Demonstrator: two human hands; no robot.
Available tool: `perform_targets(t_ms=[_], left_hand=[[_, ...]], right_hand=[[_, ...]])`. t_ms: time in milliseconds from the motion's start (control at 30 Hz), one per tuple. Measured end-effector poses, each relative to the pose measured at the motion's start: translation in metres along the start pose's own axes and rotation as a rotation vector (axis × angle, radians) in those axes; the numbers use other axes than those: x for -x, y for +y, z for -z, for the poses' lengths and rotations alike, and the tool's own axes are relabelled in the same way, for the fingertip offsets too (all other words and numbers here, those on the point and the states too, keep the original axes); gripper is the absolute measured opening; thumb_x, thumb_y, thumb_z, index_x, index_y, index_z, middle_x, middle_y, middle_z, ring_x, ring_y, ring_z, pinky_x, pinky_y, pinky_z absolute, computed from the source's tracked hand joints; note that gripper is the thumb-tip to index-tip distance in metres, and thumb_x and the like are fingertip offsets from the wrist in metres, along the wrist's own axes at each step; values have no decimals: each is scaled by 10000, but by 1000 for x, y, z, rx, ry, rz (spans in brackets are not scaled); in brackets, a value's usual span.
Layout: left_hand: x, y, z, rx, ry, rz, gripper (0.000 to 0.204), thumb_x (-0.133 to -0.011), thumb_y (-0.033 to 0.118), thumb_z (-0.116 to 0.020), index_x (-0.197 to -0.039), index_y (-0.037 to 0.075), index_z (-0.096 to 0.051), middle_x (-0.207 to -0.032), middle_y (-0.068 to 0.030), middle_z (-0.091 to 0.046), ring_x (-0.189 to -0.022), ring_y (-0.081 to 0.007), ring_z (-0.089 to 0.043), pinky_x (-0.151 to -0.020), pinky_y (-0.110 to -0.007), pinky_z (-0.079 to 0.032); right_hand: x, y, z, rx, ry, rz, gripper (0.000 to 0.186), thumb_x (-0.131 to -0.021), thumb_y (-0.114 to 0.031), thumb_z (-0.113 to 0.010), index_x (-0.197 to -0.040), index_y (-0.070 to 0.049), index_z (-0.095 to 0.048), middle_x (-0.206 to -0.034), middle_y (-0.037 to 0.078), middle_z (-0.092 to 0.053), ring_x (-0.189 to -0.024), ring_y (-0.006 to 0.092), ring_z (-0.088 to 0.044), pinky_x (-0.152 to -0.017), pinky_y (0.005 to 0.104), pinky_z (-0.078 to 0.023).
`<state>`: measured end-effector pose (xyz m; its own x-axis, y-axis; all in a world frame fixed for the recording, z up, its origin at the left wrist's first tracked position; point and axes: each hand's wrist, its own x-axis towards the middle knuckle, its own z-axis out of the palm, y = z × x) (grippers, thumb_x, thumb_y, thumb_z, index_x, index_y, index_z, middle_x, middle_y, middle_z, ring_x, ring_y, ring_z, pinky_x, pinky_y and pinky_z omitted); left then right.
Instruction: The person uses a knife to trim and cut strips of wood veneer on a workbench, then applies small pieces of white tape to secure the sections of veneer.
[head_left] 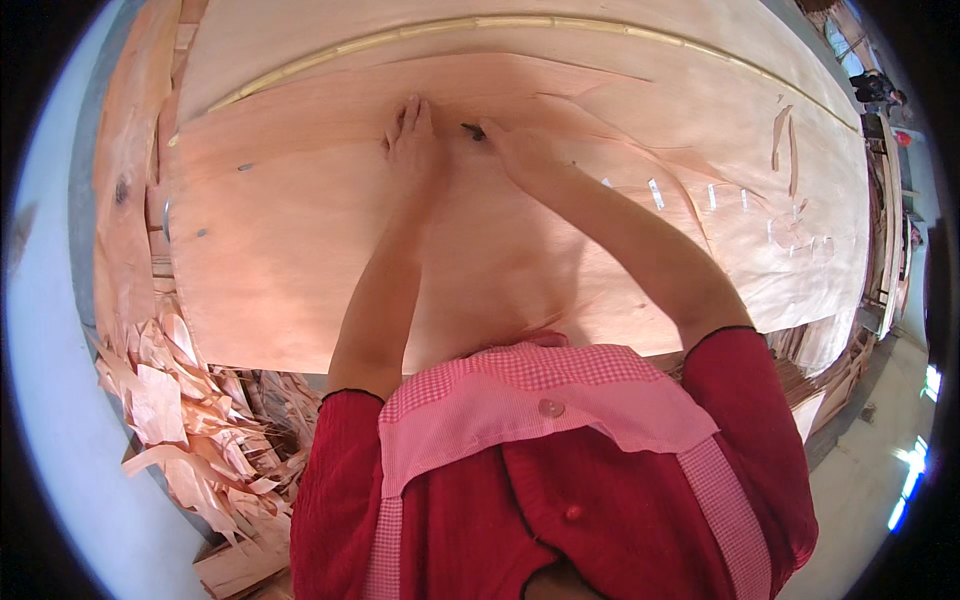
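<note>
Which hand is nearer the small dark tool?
Right. The right hand holds the small dark tool; the left hand rests on the veneer sheet, apart from the tool, to its left.

1. The wood sheet (300, 260) looked like thin veneer, matt and mostly smooth, rippled toward its right side, with torn, splintery edges in its upper layer.
2. The pole (480, 22) across the far part of the wood sheet looked like bamboo, knobbly at the joints and faintly glossy.
3. The tape strips (656, 194) on the wood sheet's right half shone; paper or plastic could not be told.
4. The scraps (158, 400) at the wood sheet's near left corner were thin, matt, ragged wood.
5. Just before the wood sheet's near edge, the apron (640, 425) was matt checked cloth, its button (551, 408) glossy, plastic-looking.
6. The sweater (345, 450) there was soft, ribbed knit.
</note>
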<state>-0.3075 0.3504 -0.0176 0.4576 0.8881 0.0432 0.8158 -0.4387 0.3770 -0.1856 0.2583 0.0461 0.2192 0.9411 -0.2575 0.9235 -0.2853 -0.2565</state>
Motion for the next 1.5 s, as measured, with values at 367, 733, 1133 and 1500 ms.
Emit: perform_targets(t_ms=[367, 733, 1133, 1500], left_hand=[[10, 33, 11, 202, 121, 112, 885, -681, 389, -698, -1352, 31, -246, -1407, -107, -273, -1305, -243, -234, -1078, -422, -138], [9, 35, 6, 222, 150, 157, 1039, -632, 380, -751, -1365, -6, -124, -1393, -156, -267, -1297, -254, -252, -1081, -432, -128], [11, 42, 19, 118, 75, 10, 510, -776, 292, -626, -1222, 122, -446, -1361, -80, -305, -1283, -253, -248, -1057, -439, -156], [8, 34, -1, 135, 237, -574, 182, -752, 242, -596, -852, 90, -594, -923, -45, -545, -940, -217, -502, -855, -386, -343]], right_hand=[[19, 114, 69, 1, 11, 254, 363, -864, -182, -486, -1217, -264, -498, -1058, 33, -619, -884, 237, -600, -741, 335, -468], [-73, 19, 28, 135, 20, 578, 226, -778, -226, -546, -981, -162, -623, -896, 84, -634, -806, 282, -596, -681, 378, -489], [47, 78, 23, -338, 346, 34, 424, -848, -209, -522, -1254, -154, -411, -994, 136, -603, -862, 350, -580, -709, 437, -454], [43, 105, 37, -8, 299, -204, 215, -818, -309, -567, -918, -124, -613, -773, 130, -623, -725, 320, -600, -618, 423, -458]])
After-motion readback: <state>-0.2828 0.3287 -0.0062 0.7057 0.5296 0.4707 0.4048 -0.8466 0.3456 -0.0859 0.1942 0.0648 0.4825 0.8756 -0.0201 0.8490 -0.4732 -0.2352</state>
